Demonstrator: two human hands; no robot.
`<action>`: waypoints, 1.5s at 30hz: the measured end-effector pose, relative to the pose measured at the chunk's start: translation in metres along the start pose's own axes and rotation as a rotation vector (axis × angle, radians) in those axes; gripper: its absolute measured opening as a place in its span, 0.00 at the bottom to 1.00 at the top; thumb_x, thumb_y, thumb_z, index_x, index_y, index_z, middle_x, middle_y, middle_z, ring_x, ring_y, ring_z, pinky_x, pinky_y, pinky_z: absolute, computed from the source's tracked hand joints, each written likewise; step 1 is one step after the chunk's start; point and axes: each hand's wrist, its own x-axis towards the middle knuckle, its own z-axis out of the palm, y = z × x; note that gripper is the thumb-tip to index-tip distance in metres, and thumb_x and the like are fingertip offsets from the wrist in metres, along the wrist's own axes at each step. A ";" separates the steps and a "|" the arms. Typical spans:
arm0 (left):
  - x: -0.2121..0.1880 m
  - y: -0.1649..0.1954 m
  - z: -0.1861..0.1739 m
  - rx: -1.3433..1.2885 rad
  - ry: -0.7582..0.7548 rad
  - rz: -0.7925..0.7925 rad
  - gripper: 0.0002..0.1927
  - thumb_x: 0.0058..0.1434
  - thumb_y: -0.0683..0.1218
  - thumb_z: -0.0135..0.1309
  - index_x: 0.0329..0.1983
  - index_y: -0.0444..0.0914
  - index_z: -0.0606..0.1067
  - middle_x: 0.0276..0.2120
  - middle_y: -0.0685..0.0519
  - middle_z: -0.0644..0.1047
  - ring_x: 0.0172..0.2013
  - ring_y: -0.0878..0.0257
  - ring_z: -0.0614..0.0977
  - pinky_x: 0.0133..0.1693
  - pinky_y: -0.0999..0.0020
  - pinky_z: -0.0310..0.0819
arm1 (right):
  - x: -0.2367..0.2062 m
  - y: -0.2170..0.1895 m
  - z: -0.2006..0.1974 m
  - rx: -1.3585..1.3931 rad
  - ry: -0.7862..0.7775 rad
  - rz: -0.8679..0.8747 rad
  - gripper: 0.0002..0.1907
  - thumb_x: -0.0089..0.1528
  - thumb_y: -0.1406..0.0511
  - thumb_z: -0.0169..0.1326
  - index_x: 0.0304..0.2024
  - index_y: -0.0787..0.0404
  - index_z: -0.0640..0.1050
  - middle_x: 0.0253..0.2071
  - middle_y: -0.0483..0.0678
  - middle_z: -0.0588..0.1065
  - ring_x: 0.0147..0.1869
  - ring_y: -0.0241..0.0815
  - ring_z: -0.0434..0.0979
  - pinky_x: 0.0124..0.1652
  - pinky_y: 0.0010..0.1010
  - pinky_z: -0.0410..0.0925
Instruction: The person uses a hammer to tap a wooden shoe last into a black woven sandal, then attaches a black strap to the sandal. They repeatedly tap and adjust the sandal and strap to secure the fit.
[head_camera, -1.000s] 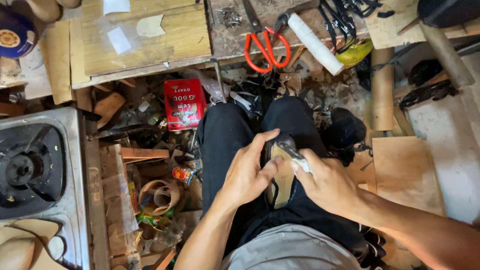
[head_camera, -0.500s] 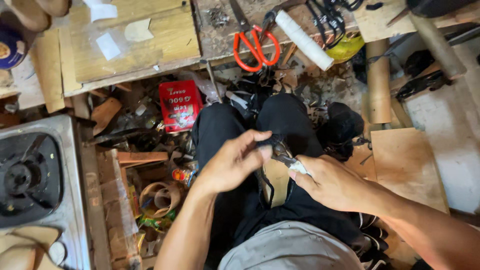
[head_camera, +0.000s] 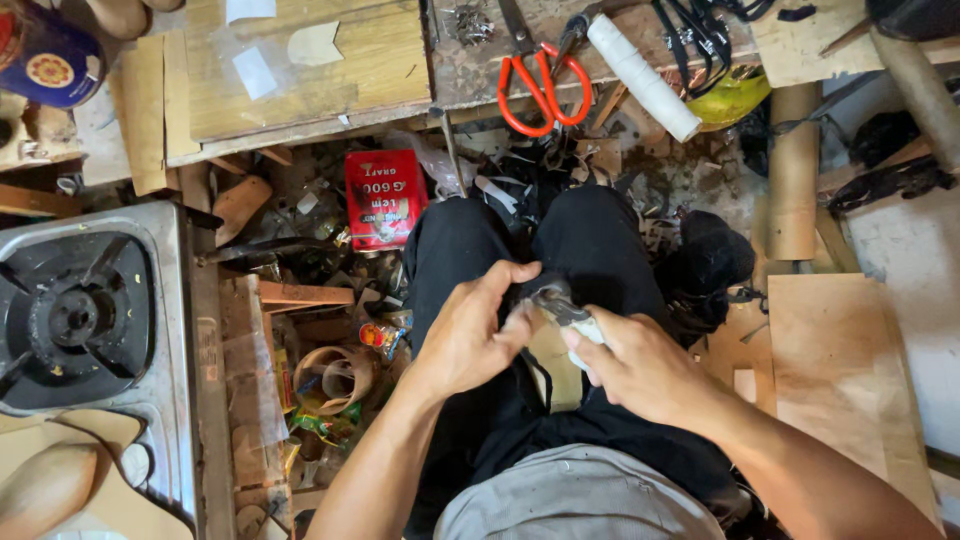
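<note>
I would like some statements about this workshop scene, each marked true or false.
1. Both hands work over the lap. True: the left hand and right hand meet there.
2. The right hand holds a pale-handled tool. True.
3. The scissors have blue handles. False: they are orange.
4. The red packet lies on the stove. False: it lies on the cluttered floor beside it.
5. The white roll lies near the scissors. True.

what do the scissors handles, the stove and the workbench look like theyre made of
Scissors: handles look like glossy orange plastic, smooth and uniformly coloured; blades look like dull grey metal.
Stove: top seems to be brushed steel, silvery with soft reflections; the burner grate looks like matte black iron.
Workbench: bare wood, pale with visible grain, scuffed and unvarnished by the look.
</note>
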 end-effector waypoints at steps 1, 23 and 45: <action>-0.001 -0.001 -0.001 -0.023 -0.030 0.022 0.25 0.56 0.41 0.59 0.59 0.36 0.72 0.19 0.43 0.73 0.18 0.57 0.73 0.23 0.61 0.65 | 0.004 0.000 0.010 -0.151 0.104 -0.127 0.13 0.67 0.58 0.51 0.36 0.61 0.75 0.18 0.52 0.74 0.20 0.49 0.76 0.23 0.39 0.67; -0.016 -0.041 0.005 -0.198 0.002 -0.325 0.33 0.63 0.42 0.64 0.72 0.41 0.68 0.35 0.45 0.82 0.28 0.60 0.68 0.32 0.62 0.64 | -0.043 0.057 0.024 -0.312 -0.058 -0.052 0.15 0.63 0.56 0.56 0.31 0.62 0.77 0.21 0.57 0.76 0.29 0.58 0.80 0.29 0.47 0.69; -0.005 -0.033 -0.004 -1.127 0.379 0.298 0.39 0.65 0.41 0.61 0.75 0.43 0.56 0.65 0.40 0.71 0.63 0.48 0.76 0.63 0.50 0.73 | -0.022 0.064 0.030 1.600 -0.021 -0.057 0.29 0.62 0.63 0.58 0.64 0.64 0.69 0.57 0.58 0.76 0.57 0.58 0.77 0.47 0.41 0.73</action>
